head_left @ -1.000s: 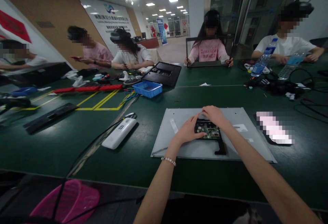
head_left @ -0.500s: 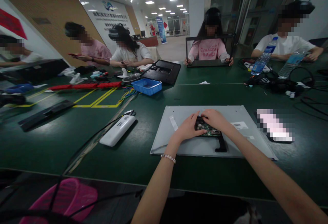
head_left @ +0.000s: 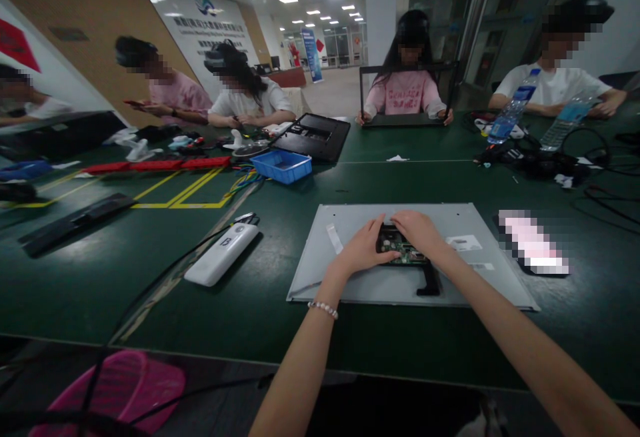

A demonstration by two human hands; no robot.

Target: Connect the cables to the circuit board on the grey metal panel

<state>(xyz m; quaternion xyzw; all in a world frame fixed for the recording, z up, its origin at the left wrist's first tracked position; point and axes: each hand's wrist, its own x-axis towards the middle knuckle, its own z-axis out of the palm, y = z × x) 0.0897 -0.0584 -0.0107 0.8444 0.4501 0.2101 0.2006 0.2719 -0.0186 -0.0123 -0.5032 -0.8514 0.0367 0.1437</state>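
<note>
A green circuit board in a black plastic frame (head_left: 403, 250) lies over a flat grey metal panel (head_left: 350, 287). My left hand (head_left: 363, 247) grips its left side, thumb along the near edge and fingers at the far edge. Curled over the frame's far right part is my right hand (head_left: 417, 230), its fingertips close to those of the left. A black arm of the frame sticks out toward me. The fingers hide the board's far edge. On the panel, a pale strip (head_left: 334, 238) lies left of my hands and a white label (head_left: 464, 242) sits to the right.
A white power bank (head_left: 223, 254) with a black cable lies left, a phone (head_left: 533, 242) right. Beyond are a blue tray (head_left: 281, 166), a black casing (head_left: 315, 137) and plastic bottles (head_left: 515, 107). Across the table a person holds a black frame (head_left: 407, 120). A pink basket (head_left: 115, 390) stands below the edge.
The whole view has shifted slightly, so things sit a little further left and higher. Both hands keep their places on the board, with barely any finger movement.
</note>
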